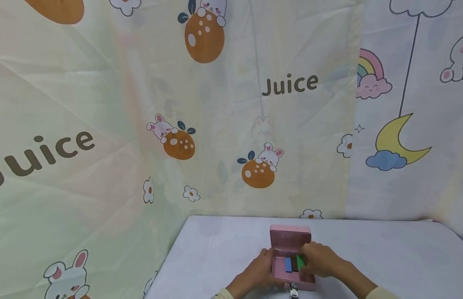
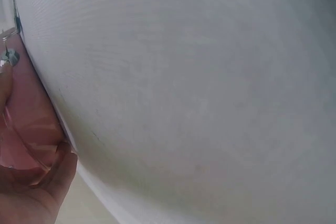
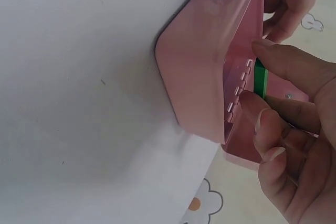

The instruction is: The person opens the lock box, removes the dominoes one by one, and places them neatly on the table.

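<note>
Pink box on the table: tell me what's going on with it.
A person's left-hand grip holds the left side of the pink box, which sits on the white table with its lid open. The right-hand grip pinches a green block between thumb and fingers at the box's opening. Beside it, a blue block and a dark block stand in the box. Whether the green one touches the bottom, I can't tell.

Box (image 1: 304, 285) on table (image 1: 400, 257), blocks (image 1: 289, 265) side by side inside, lid (image 1: 290, 240) behind, curtain (image 1: 224, 104) beyond
</note>
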The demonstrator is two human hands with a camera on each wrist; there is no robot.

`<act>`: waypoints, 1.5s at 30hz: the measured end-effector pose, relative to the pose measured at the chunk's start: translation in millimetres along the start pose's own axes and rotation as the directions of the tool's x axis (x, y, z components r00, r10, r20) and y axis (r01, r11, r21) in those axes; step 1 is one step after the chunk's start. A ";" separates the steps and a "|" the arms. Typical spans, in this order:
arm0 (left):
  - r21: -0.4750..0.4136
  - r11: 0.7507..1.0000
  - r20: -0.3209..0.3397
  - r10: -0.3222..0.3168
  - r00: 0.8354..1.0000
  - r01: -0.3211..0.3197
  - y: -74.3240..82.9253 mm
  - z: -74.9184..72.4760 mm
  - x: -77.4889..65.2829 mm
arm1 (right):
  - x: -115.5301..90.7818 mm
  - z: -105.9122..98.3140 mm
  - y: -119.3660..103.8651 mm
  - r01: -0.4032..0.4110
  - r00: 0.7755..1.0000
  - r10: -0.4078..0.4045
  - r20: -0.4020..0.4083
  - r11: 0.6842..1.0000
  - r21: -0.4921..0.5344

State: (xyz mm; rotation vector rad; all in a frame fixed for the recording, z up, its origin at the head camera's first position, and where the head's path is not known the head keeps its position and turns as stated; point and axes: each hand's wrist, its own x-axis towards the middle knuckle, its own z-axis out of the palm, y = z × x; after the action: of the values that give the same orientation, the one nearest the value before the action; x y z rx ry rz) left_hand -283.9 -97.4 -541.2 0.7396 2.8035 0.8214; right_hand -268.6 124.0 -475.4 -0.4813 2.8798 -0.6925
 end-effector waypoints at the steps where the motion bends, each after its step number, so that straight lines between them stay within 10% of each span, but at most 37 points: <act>1: -0.001 1.000 -0.001 -0.002 1.000 0.002 -0.1 -0.2 -0.2 | -0.3 -0.6 0.5 0.000 1.000 0.000 0.001 1.000 -0.002; 18: -0.132 0.991 0.016 -0.018 1.000 0.020 -0.9 1.7 -10.4 | -6.6 -4.2 12.6 0.046 0.999 -0.046 0.000 0.998 0.034; 45: -0.008 0.999 -0.007 0.034 0.999 -0.034 -2.4 -0.2 0.6 | -10.8 -18.7 37.0 0.010 1.000 -0.012 0.027 0.997 0.077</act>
State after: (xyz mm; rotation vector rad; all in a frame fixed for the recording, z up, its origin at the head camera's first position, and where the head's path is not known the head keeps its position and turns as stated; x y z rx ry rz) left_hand -285.4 -99.0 -542.3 0.7874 2.7988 0.8421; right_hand -272.5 166.6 -475.4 -0.4923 2.8149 -0.7895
